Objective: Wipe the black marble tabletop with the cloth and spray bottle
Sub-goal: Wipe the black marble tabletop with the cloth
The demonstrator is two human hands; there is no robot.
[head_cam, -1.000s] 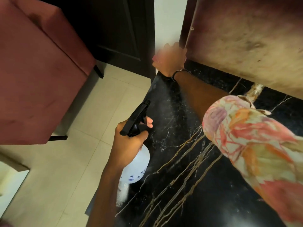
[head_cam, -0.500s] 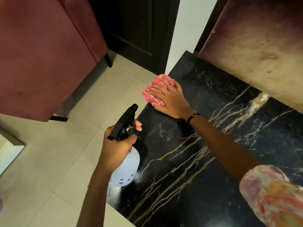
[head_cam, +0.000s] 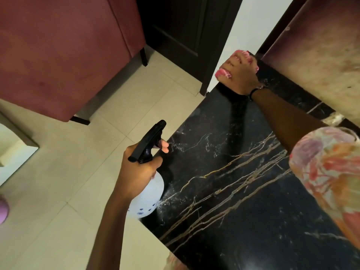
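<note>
Black marble desk point(head_cam: 243, 191) spreads beneath: my right grip point(head_cam: 240, 72) bunches the cloth point(head_cam: 223, 73) to scrub its far corner, my left grip point(head_cam: 136, 170) clasps the spray bottle point(head_cam: 149, 195) ready alongside.

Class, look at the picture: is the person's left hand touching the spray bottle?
Touching. The head view shows the left hand wrapped round the spray bottle at its neck, fingers at the trigger.

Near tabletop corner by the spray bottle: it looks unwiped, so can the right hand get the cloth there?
Probably yes: the right hand grips the pink cloth at the far corner, and bare marble tabletop lies between.
</note>
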